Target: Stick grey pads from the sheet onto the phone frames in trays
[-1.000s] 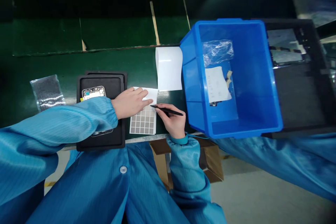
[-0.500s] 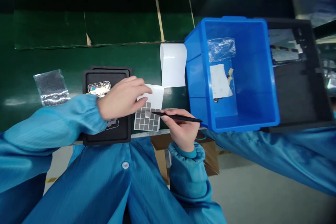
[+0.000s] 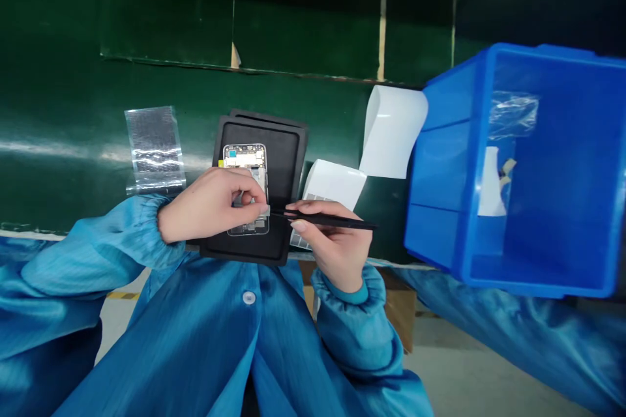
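My right hand (image 3: pixel 337 238) grips black tweezers (image 3: pixel 337 219), whose tips point left at a small grey square sticker (image 3: pixel 266 210). My left hand (image 3: pixel 218 202) is closed, with thumb and forefinger pinched at that same sticker. Below both lies an opened phone (image 3: pixel 244 155) with its circuit board showing, partly covered by my left fingers. The phone rests in a black tray (image 3: pixel 281 176). Right of the tray, a sheet of grey square stickers (image 3: pixel 337 182) on white backing lies partly under my right hand.
A blue bin (image 3: pixel 443 163) at the right holds a clear plastic bag (image 3: pixel 514 114) and paper scraps. A curled white sheet (image 3: pixel 391 130) leans near it. Left of the tray lies a clear ribbed plastic sheet (image 3: pixel 154 146). Another person's blue sleeve (image 3: pixel 513 339) reaches in at lower right.
The tweezers have moved from the sticker sheet to above the phone with a small square. My left hand has left the sheet and now pinches at that square. The view has shifted left.
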`<act>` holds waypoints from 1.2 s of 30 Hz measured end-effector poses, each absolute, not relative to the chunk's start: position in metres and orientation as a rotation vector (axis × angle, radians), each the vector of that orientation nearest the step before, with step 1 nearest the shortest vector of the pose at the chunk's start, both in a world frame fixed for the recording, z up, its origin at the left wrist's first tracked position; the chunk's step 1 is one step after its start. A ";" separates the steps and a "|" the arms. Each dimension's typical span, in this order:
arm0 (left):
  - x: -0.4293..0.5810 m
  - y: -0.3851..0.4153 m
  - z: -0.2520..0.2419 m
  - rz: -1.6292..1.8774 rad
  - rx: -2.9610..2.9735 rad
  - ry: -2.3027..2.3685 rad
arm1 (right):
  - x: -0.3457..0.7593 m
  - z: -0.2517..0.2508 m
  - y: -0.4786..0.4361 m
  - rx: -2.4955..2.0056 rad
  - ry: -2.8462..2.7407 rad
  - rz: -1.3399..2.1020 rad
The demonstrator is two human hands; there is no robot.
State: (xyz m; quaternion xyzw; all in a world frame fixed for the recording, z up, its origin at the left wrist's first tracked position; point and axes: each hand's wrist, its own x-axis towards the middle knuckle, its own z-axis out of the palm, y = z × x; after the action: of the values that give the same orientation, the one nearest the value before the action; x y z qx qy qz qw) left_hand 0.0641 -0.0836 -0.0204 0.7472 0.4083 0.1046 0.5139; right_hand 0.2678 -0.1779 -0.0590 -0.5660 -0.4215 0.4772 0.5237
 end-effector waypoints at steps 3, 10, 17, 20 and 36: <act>0.055 -0.084 -0.020 0.267 1.789 0.996 | 0.261 -0.059 -0.175 -1.372 -1.025 1.164; 0.044 -0.086 -0.027 0.272 1.750 0.996 | 0.254 -0.067 -0.174 -1.378 -1.004 1.200; 0.043 -0.088 -0.029 0.281 1.723 0.993 | 0.253 -0.065 -0.173 -1.346 -1.006 1.220; 0.045 -0.088 -0.028 0.272 1.723 0.978 | 0.253 -0.066 -0.174 -1.356 -1.008 1.220; 0.009 -0.114 -0.063 0.514 2.134 1.300 | 0.248 -0.069 -0.149 -1.512 -1.088 1.103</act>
State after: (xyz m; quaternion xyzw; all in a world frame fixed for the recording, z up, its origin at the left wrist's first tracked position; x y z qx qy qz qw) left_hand 0.0093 -0.1145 -0.0630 0.8003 0.4876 0.1928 0.2909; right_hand 0.2477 -0.1490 -0.0689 -0.6168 -0.4440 0.4498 0.4692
